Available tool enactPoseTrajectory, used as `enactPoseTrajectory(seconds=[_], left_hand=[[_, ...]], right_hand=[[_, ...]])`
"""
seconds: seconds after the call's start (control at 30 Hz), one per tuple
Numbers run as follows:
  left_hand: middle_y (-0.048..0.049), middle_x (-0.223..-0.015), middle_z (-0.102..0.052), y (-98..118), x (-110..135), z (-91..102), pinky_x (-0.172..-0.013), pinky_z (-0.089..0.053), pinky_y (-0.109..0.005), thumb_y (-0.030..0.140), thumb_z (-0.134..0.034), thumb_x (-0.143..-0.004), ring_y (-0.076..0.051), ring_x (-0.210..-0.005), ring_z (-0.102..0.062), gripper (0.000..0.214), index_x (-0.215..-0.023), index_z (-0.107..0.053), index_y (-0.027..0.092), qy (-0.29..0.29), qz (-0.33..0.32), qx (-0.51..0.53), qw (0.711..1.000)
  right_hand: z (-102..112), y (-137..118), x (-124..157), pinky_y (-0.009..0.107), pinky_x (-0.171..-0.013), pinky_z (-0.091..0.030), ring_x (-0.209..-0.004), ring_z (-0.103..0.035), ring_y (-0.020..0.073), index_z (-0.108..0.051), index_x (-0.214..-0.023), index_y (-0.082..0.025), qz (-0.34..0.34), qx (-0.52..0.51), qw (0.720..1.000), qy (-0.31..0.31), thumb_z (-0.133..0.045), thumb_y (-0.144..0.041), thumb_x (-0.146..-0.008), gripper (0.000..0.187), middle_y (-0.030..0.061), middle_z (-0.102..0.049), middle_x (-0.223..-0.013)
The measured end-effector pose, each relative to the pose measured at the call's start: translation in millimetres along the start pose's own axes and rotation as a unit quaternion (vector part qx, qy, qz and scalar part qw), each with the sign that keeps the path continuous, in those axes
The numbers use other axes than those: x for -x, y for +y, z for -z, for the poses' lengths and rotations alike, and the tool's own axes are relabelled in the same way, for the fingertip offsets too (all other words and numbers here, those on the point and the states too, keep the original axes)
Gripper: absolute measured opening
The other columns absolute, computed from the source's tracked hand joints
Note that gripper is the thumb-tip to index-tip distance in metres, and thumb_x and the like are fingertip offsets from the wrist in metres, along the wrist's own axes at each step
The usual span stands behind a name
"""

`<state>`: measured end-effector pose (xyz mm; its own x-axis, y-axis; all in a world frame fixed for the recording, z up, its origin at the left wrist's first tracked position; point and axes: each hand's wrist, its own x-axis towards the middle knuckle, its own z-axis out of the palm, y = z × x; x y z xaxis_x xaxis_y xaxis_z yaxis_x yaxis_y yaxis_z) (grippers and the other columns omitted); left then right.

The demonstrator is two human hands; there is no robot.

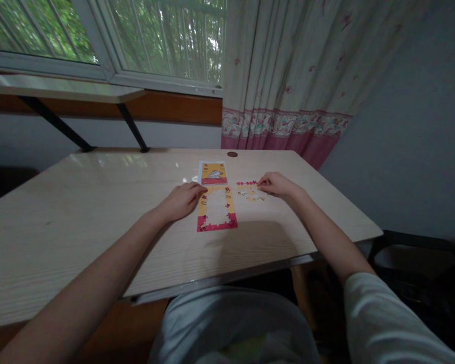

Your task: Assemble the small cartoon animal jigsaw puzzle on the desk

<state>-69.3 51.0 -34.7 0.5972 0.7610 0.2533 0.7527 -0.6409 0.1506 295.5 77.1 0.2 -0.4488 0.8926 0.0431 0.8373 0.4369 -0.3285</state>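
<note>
A partly assembled jigsaw puzzle (231,208), a yellow and red border around a bare middle, lies flat on the table. My left hand (182,200) is closed at its upper left corner, thumb and fingers together on the edge. Just beyond the border lies a picture card (214,171) with a white animal on yellow and red. To the right, loose puzzle pieces (246,193) are spread out, with a row of red ones (245,183) behind them. My right hand (276,183) pinches a small puzzle piece at the right end of this group; the fingers partly hide it.
The pale wooden table (98,217) ends at a front edge close to my body. A raised shelf (68,90) on black supports stands at the back left. A round brown disc (232,154) is set near the far edge. A curtain (288,91) hangs behind.
</note>
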Motion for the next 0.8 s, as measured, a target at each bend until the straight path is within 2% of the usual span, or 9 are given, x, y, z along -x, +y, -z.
enactPoseTrajectory(seconds=[0.1, 0.27, 0.4, 0.67, 0.8], left_hand=[[-0.0165, -0.121, -0.062, 0.2, -0.2, 0.3, -0.093, -0.048, -0.047, 0.023, -0.033, -0.090, -0.029, -0.110, -0.059, 0.042, -0.121, -0.059, 0.014, -0.003, -0.001, 0.001, 1.000], [-0.0159, -0.120, -0.062, 0.9, -0.5, 0.8, -0.094, -0.048, -0.045, 0.023, -0.033, -0.090, -0.027, -0.111, -0.058, 0.042, -0.121, -0.059, 0.013, -0.007, -0.003, -0.005, 1.000], [-0.0171, -0.120, -0.061, 1.2, -0.2, 1.0, -0.094, -0.048, -0.046, 0.022, -0.035, -0.088, -0.029, -0.110, -0.058, 0.042, -0.122, -0.059, 0.012, -0.009, -0.007, -0.002, 1.000], [-0.0163, -0.121, -0.061, 0.9, -1.0, 0.6, -0.094, -0.048, -0.046, 0.023, -0.035, -0.088, -0.029, -0.111, -0.058, 0.042, -0.122, -0.059, 0.014, -0.011, -0.005, -0.009, 1.000], [-0.0158, -0.120, -0.062, 0.9, -1.4, 0.0, -0.094, -0.048, -0.046, 0.025, -0.035, -0.089, -0.029, -0.110, -0.058, 0.042, -0.121, -0.059, 0.015, -0.008, -0.001, -0.009, 1.000]], right_hand=[[-1.6, 0.4, -0.9, 0.025, -0.062, -0.038, -0.065, -0.058, 0.0142, -0.076, -0.090, -0.014, -0.011, -0.002, 1.000, -0.002, -0.063, -0.029, -0.080, 0.023, 0.0063, -0.071, -0.076], [-3.6, 2.8, -3.1, 0.025, -0.066, -0.039, -0.074, -0.060, 0.0163, -0.076, -0.095, -0.015, -0.005, 0.026, 0.999, 0.019, -0.064, -0.030, -0.078, 0.025, 0.0083, -0.071, -0.085], [-2.8, 1.8, -3.0, 0.025, -0.065, -0.038, -0.070, -0.058, 0.0154, -0.075, -0.088, -0.013, -0.004, 0.027, 1.000, 0.000, -0.064, -0.029, -0.077, 0.021, 0.0077, -0.069, -0.080], [-5.4, 8.5, -6.2, 0.024, -0.062, -0.037, -0.066, -0.053, 0.0132, -0.069, -0.090, -0.012, -0.017, -0.017, 0.999, -0.045, -0.063, -0.027, -0.078, 0.021, 0.0046, -0.065, -0.078], [-7.4, 10.3, -8.6, 0.024, -0.064, -0.037, -0.068, -0.050, 0.0134, -0.067, -0.088, -0.012, 0.002, -0.014, 0.999, -0.048, -0.061, -0.024, -0.079, 0.017, 0.0041, -0.062, -0.077]])
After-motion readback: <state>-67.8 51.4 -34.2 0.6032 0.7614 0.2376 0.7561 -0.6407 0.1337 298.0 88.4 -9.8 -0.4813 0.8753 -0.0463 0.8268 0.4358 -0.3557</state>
